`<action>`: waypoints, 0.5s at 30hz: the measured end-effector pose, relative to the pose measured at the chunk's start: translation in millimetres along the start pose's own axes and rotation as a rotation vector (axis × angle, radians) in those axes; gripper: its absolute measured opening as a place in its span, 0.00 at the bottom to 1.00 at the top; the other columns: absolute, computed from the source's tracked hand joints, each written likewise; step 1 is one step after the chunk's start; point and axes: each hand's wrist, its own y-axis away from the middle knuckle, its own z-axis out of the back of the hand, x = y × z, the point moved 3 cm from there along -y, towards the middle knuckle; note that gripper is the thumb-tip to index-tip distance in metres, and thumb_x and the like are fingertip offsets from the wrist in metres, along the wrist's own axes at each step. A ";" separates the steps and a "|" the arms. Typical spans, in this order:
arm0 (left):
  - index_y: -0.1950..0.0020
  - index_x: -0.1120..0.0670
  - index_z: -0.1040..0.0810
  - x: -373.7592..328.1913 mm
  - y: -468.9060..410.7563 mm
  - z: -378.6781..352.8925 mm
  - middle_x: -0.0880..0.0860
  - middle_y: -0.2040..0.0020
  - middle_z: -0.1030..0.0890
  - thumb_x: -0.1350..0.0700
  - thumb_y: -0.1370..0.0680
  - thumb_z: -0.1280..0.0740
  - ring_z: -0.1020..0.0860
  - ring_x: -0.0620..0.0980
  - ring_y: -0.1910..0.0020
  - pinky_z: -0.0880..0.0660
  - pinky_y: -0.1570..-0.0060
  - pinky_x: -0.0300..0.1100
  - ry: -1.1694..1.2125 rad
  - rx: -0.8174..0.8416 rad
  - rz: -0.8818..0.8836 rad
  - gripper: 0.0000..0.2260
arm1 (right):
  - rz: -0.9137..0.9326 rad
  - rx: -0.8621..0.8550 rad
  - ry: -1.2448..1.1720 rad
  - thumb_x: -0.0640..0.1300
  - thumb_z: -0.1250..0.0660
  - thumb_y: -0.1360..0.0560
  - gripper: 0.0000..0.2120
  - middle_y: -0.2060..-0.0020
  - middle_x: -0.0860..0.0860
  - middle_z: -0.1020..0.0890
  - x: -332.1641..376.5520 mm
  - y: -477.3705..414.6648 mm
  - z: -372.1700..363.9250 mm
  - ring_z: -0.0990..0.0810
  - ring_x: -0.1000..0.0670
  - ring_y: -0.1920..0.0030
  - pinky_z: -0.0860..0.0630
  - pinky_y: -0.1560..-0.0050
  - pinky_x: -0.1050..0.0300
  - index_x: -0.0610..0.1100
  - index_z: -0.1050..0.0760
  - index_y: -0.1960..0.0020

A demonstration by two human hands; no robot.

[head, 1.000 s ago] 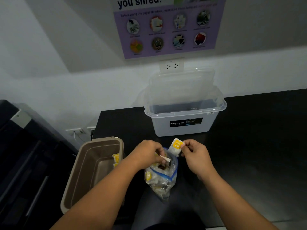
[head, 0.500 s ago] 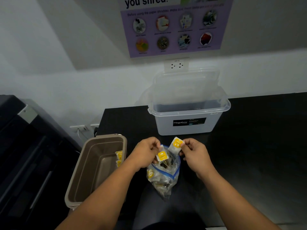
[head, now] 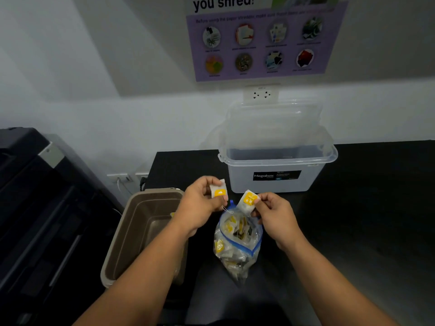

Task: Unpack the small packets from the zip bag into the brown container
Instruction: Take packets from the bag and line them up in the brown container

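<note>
Office copy corner: paper-shredder poster [head: 261, 41] beyond fingers [head: 265, 200]; large dark copier-like machine [head: 47, 208] left of fingers; wall socket [head: 260, 94] beneath poster; black counter [head: 364, 208] under fingers.

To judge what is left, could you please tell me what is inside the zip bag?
The zip bag holds a pile of small white packets with yellow tags, visible through the clear plastic. The lower ones are covered by those above.
</note>
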 end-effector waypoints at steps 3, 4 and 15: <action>0.38 0.49 0.24 -18.1 1.9 24.8 0.53 0.52 0.14 0.67 0.26 0.25 0.15 0.48 0.54 0.19 0.57 0.42 -0.008 -0.026 -0.051 0.21 | 0.017 0.022 0.000 0.43 0.35 0.17 0.06 0.58 0.48 0.14 7.8 -2.8 -10.6 0.16 0.51 0.57 0.18 0.50 0.53 0.47 0.19 0.50; 0.37 0.48 0.25 -23.4 3.4 33.9 0.53 0.54 0.13 0.66 0.26 0.25 0.15 0.48 0.55 0.18 0.56 0.42 -0.024 -0.045 -0.053 0.23 | 0.025 0.031 0.001 0.44 0.34 0.18 0.06 0.58 0.48 0.14 10.8 -3.7 -15.1 0.16 0.52 0.57 0.18 0.50 0.53 0.47 0.19 0.50; 0.54 0.50 0.14 -13.8 15.2 139.0 0.49 0.62 0.15 0.59 0.26 0.23 0.21 0.40 0.66 0.24 0.62 0.33 -0.527 -0.124 -0.023 0.05 | 0.062 0.136 -0.003 0.44 0.35 0.17 0.05 0.55 0.50 0.14 47.9 -3.8 -73.4 0.15 0.52 0.54 0.19 0.53 0.56 0.49 0.20 0.48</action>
